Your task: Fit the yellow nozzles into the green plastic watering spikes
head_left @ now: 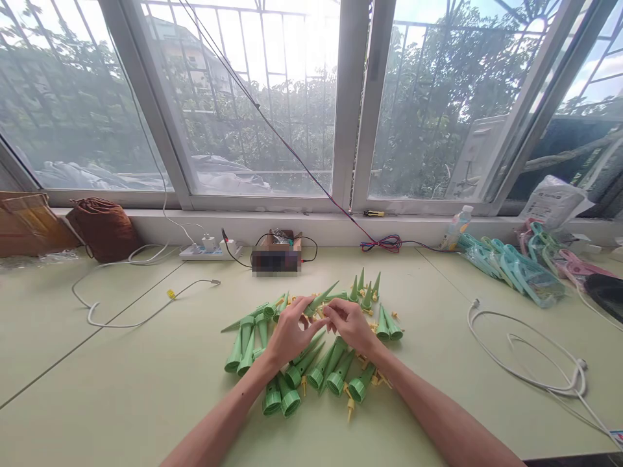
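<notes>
My left hand (293, 329) is closed around a green plastic cone spike (323, 296), its point tilted up to the right. Close against it, my right hand (351, 322) has its thumb and forefinger pinched at a small yellow plastic piece (320, 313), partly hidden by the fingers. Many more green cone spikes lie around both hands, some with open round ends facing the near side, such as this spike (291, 399). Several stand upright behind my right hand, among them one spike (366, 296). Small yellow valve-like pieces (350, 408) are scattered between them.
Behind the pile sits a small box (286, 241) beside a blurred dark device (275, 261). A power strip (208, 251) and white cable (92, 314) lie left. To the right are a coiled white cable (528, 389), a bottle (460, 227) and bagged teal plastic items (516, 269).
</notes>
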`<state>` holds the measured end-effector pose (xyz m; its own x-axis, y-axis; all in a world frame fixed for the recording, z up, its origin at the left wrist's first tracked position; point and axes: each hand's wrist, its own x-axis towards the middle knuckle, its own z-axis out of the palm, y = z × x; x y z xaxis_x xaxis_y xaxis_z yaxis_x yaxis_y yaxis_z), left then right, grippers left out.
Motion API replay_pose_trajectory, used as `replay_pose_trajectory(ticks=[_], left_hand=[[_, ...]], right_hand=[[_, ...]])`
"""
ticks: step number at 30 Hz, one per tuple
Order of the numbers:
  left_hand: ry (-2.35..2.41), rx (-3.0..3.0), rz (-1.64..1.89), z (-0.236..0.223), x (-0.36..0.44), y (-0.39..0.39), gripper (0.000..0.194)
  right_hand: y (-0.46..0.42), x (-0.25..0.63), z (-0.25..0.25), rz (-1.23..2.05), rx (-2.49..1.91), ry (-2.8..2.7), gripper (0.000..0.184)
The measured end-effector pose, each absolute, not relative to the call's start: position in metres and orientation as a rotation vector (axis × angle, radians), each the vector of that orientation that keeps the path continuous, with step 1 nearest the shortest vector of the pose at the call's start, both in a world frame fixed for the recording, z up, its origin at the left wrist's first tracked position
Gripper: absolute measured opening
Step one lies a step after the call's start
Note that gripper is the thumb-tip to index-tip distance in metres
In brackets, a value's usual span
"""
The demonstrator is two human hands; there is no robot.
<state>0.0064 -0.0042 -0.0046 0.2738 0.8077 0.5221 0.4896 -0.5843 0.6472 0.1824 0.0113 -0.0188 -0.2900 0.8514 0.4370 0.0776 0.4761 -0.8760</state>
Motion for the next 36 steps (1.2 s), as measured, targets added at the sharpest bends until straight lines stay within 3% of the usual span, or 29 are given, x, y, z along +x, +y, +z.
replay_pose_trajectory(ticks=[12, 18, 36], left_hand=[[1.196, 2.197, 1.222, -0.0044, 0.0071, -0.0040, 0.035], [1.134, 2.247, 1.206, -0.0025, 0.0092, -0.0059, 0.024], [1.117, 1.905, 1.160, -0.0013, 0.0126, -0.0059, 0.026]], right_hand=[[0.0119, 0.1814, -0.0198, 1.060, -0.749, -1.585, 0.025], [0.0122, 0.1800, -0.0164, 1.080, -0.792, -1.452, 0.030], [0.0085, 0.1817, -0.0173, 0.906, -0.858, -1.630, 0.029]])
